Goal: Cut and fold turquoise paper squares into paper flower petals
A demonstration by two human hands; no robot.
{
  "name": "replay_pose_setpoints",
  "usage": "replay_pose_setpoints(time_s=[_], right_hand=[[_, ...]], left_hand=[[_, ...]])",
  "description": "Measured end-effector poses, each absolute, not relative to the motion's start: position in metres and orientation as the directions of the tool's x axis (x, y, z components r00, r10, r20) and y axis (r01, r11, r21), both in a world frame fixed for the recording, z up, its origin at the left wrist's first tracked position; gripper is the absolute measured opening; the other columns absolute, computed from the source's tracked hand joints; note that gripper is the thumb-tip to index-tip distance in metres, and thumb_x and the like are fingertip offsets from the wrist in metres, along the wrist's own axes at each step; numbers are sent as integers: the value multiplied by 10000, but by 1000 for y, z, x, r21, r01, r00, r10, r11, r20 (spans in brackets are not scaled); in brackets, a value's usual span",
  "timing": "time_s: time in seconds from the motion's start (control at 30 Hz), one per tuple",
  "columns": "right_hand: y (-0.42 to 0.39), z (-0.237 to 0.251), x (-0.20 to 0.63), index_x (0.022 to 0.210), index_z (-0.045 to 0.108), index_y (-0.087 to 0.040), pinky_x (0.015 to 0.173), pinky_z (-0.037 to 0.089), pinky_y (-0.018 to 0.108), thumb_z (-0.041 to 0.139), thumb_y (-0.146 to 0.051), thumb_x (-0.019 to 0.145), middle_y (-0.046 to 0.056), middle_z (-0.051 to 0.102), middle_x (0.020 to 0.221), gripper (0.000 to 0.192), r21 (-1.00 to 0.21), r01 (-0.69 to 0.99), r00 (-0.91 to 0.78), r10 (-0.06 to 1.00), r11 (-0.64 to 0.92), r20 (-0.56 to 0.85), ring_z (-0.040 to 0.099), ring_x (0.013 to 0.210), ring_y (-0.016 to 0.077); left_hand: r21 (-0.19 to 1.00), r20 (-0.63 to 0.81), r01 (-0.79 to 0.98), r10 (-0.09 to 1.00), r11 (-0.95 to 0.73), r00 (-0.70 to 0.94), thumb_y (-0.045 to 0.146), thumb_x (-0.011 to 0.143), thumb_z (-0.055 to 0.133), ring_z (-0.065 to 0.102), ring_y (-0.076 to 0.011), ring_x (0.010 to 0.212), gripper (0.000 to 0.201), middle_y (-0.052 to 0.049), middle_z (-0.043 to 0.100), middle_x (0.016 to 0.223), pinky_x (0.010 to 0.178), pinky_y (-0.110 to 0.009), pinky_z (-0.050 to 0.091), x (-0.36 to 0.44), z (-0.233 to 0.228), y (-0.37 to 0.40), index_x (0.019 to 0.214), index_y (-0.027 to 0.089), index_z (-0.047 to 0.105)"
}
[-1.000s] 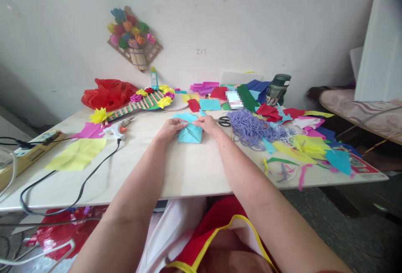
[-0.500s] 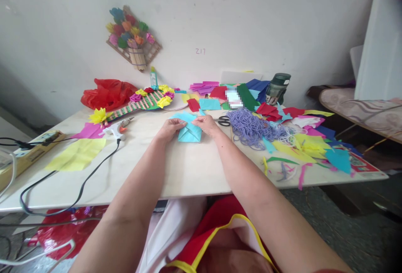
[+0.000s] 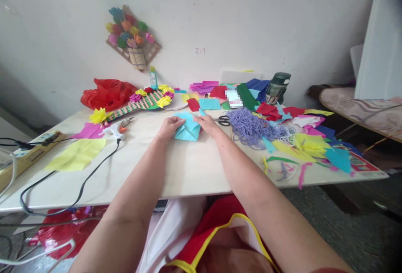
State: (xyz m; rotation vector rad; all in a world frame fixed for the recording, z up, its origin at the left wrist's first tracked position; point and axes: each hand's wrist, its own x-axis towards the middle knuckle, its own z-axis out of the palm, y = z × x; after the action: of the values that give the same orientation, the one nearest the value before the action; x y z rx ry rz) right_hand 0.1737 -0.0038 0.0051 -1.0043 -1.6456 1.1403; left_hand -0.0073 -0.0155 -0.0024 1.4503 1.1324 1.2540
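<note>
The left hand [image 3: 171,127] and right hand [image 3: 207,125] keep a pinched grip on the folded blue paper [image 3: 187,132], just shifted slightly left, seemingly still being worked.

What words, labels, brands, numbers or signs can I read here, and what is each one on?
"217" (or "Z17"): handwritten on the wall.
Small yellow-capped bottle: label too small and blurred to read.
Dark green bottle: markings too blurred to read.
Red-and-white sheet, far right: print too blurred to read.
Pixelated item: unreadable.
</note>
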Motion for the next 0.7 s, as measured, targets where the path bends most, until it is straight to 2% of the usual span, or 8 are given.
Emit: replay_pose_setpoints(time_s=[0.07, 0.17, 0.33, 0.5, 0.7], right_hand=[[-2, 4, 175, 666, 592, -152, 498, 450, 285, 518, -561, 723, -12, 516, 481, 419, -976, 104, -313, 937, 194, 153, 503, 461, 123], [-1, 3, 175, 611, 553, -163, 496, 452, 292, 583, -541, 686, -4, 521, 470, 387, -980, 115, -344, 932, 162, 114, 505, 448, 126], [-4, 5, 173, 556, 528, -176, 484, 436, 295, 642, -520, 632, -4, 506, 448, 370, -976, 124, -318, 939, 179, 132, 487, 431, 128], [-6, 6, 173, 510, 512, -179, 463, 408, 280, 648, -547, 607, -1, 500, 438, 404, -978, 93, -340, 929, 189, 148, 476, 425, 121], [-2, 4, 174, 649, 551, -170, 461, 415, 290, 552, -626, 660, 16, 553, 491, 456, -997, 1, -329, 942, 78, 74, 504, 442, 134]], left_hand=[[970, 216, 109, 975, -219, 44, 454, 595, 692, 286, -30, 396, 354, 70, 388, 452, 400, -196, 176, -8, -1, -15, 632, 143, 529], [966, 238, 98, 971, -239, 21, 454, 592, 695, 289, -31, 402, 357, 68, 388, 457, 401, -196, 180, -9, -2, -14, 622, 142, 523], [970, 227, 74, 972, -231, 61, 458, 609, 683, 310, -36, 396, 345, 60, 409, 467, 395, -193, 192, -11, -7, -11, 645, 150, 533], [978, 189, 83, 980, -193, 55, 443, 553, 724, 358, -45, 414, 358, 39, 484, 507, 397, -194, 227, -9, -8, -11, 676, 141, 575], [977, 201, 84, 979, -199, -19, 477, 521, 731, 337, -40, 405, 391, 53, 462, 472, 398, -194, 232, -6, -2, -15, 636, 140, 570]])
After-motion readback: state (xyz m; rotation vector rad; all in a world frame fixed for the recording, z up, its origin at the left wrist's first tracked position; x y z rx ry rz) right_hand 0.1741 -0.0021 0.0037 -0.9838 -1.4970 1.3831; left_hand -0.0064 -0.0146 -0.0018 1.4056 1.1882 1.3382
